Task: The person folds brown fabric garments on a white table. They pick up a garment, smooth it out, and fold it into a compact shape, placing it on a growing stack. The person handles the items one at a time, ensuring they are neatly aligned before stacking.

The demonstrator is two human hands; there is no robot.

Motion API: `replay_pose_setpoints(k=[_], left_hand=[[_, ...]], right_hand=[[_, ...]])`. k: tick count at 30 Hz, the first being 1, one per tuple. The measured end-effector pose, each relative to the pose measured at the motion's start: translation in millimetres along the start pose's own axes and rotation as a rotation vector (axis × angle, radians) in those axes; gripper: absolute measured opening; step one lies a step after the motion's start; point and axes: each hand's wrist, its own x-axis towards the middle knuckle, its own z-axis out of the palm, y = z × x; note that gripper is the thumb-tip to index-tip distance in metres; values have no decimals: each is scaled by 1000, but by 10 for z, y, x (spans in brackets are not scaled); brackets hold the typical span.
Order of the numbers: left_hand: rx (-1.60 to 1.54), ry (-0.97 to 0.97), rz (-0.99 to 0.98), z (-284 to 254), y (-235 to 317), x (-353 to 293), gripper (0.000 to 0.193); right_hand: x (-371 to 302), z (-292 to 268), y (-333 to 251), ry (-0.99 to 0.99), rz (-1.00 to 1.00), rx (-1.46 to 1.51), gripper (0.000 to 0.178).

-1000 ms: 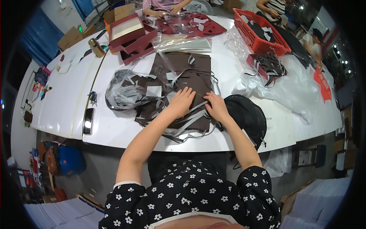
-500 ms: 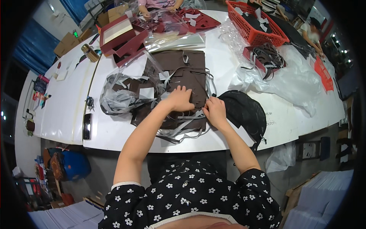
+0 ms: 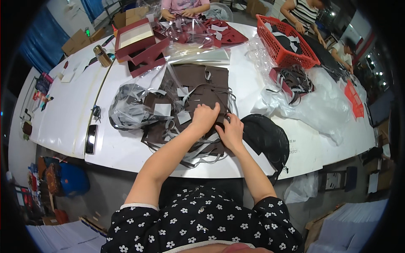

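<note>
A pile of dark brown fabric pieces (image 3: 190,76) lies before me, with thin grey straps (image 3: 198,158) looping over it and off its front and right edges. My left hand (image 3: 205,119) rests on the brown pieces, its thumb stretched away from its bent fingers. Just to the right, my right hand (image 3: 232,131) touches the pile's right edge, thumb and fingers apart beside a dark strap. What lies under both palms is hidden. A clear plastic bag (image 3: 126,111) of brown and grey pieces leans on the pile's left side. A black cloth bag (image 3: 268,137) lies close to my right hand.
Dark red boxes (image 3: 135,36) are stacked at the far left, near a gold flask (image 3: 102,56). A phone (image 3: 91,139) and keys (image 3: 96,112) lie left. A red basket (image 3: 287,42), a strap-filled box (image 3: 295,78) and plastic sheeting (image 3: 325,105) occupy the right. Other people work beyond.
My left hand has gone from spread fingers to bent ones. My right hand has moved left and nearer to it, with its thumb and fingers now apart. The whole view has shifted slightly.
</note>
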Motion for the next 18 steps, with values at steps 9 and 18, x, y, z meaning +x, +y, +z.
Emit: replay_pose_setpoints(k=[9,18], left_hand=[[-693,33,-260,-313,-549,-6,41],[-832,9,-363,-293,-755,39,30]], right_hand=[[488,-398,-398,188,-413,187,35],[548,188,166,-53,8,372,15]])
